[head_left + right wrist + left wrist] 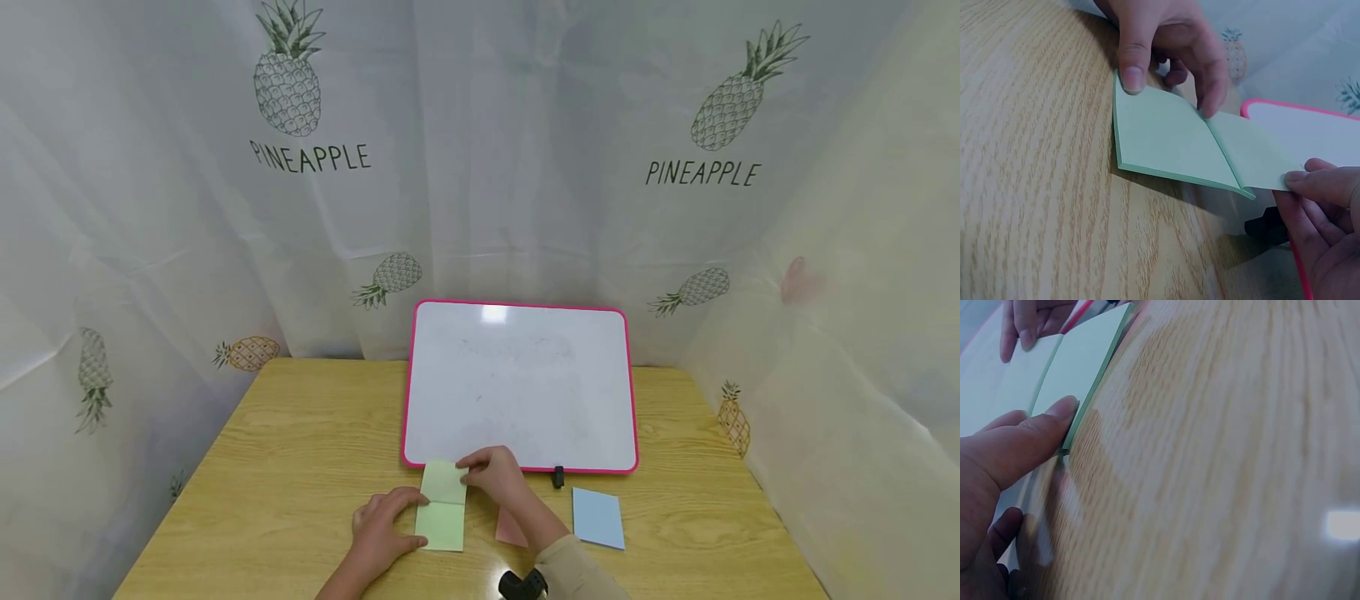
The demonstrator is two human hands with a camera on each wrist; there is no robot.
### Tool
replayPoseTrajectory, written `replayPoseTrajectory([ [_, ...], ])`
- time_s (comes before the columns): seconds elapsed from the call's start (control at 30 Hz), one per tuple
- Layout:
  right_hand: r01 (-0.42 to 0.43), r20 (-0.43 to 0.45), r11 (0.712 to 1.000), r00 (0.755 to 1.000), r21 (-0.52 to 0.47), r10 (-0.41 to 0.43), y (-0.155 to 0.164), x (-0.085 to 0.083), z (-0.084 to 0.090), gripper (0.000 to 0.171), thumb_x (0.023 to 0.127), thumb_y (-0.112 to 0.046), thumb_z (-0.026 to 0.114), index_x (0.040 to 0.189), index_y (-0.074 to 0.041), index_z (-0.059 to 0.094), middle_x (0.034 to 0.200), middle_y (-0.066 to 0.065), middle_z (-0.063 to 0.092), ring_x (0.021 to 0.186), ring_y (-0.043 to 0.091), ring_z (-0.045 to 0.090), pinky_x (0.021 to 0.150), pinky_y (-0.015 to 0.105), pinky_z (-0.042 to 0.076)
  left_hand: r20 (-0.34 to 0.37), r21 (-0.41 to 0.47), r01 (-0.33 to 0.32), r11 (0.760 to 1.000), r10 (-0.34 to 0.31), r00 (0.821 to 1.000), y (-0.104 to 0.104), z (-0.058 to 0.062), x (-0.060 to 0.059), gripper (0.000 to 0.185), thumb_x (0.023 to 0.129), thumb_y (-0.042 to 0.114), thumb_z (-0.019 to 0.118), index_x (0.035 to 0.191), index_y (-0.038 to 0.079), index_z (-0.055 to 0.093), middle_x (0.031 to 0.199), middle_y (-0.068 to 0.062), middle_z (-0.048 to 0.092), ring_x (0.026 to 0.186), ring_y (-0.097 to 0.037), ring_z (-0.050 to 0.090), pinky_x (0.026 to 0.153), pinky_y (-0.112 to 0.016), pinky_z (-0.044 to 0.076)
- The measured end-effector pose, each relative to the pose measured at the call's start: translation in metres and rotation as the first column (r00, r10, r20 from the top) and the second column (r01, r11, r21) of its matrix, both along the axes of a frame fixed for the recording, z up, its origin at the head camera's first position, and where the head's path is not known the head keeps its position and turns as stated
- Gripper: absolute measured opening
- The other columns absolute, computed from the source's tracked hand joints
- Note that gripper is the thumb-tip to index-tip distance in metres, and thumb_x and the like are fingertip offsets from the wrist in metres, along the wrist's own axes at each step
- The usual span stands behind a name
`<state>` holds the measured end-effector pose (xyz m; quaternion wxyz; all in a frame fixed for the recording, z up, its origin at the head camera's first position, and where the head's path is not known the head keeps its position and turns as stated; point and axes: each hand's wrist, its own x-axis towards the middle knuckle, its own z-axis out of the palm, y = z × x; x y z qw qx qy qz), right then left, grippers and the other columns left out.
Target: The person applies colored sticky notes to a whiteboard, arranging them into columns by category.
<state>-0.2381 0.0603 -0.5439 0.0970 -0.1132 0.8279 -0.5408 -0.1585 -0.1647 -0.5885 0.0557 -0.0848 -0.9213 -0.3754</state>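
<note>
One green note pad (440, 528) is held just in front of the pink-rimmed whiteboard (519, 392), by its near left corner. I can see the left hand (379, 532) gripping the pad's side, thumb and fingers spread apart, while the right hand (498, 478) pinches its turned-up sheet (444, 483) between thumb and fingers.

"What's your table (300, 467) carrying?"
"Its grainy wood is holding the pink-edged whiteboard (517, 392) towards the back. Nearer me, a blue paper square (598, 518) is lying to the right of a pink paper square (511, 530), which I'm partly blocking from view."
</note>
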Motion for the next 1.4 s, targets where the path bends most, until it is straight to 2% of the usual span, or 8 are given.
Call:
replayPoseTrajectory([
  [0.27, 0.003, -0.002, 1.0, 1.0, -0.011, -0.003, -0.001, -0.004, 0.002, 0.014, 0.079, 0.001, 0.077, 0.09, -0.007, 0.078, 0.079, 0.0, 0.066, 0.072, 0.014, 0.06, 0.064, 0.03, 0.052, -0.013, -0.011, 0.015, 1.0, -0.015, 1.0, 0.0, -0.001, -0.001, 0.048, 0.064, 0.031, 0.089, 0.105, 0.039, 0.065, 0.124, 0.013, 0.059, 0.104, -0.018, 0.047, 0.09, -0.057, 0.022],
  [0.9, 0.019, -0.013, 1.0, 1.0, -0.011, -0.019, -0.003, -0.012, 0.007, 0.013, 0.08, 0.001, 0.076, 0.091, -0.007, 0.078, 0.079, 0.0, 0.066, 0.071, 0.013, 0.061, 0.064, 0.029, 0.052, -0.027, -0.035, -0.001, 0.999, 0.0, 1.0, 0.002, 0.0, 0.0, 0.049, 0.063, 0.028, 0.09, 0.104, 0.037, 0.066, 0.126, 0.008, 0.058, 0.105, -0.02, 0.049, 0.089, -0.058, 0.024],
  [1.4, 0.016, -0.024, 1.0, 1.0, -0.012, -0.016, -0.005, -0.021, 0.007, 0.013, 0.081, -0.002, 0.077, 0.093, -0.008, 0.078, 0.081, -0.001, 0.066, 0.073, 0.013, 0.06, 0.064, 0.029, 0.052, -0.022, -0.027, -0.032, 0.999, 0.031, 0.999, 0.003, -0.002, -0.002, 0.056, 0.063, 0.026, 0.091, 0.111, 0.036, 0.064, 0.129, 0.008, 0.057, 0.106, -0.02, 0.05, 0.091, -0.056, 0.024],
])
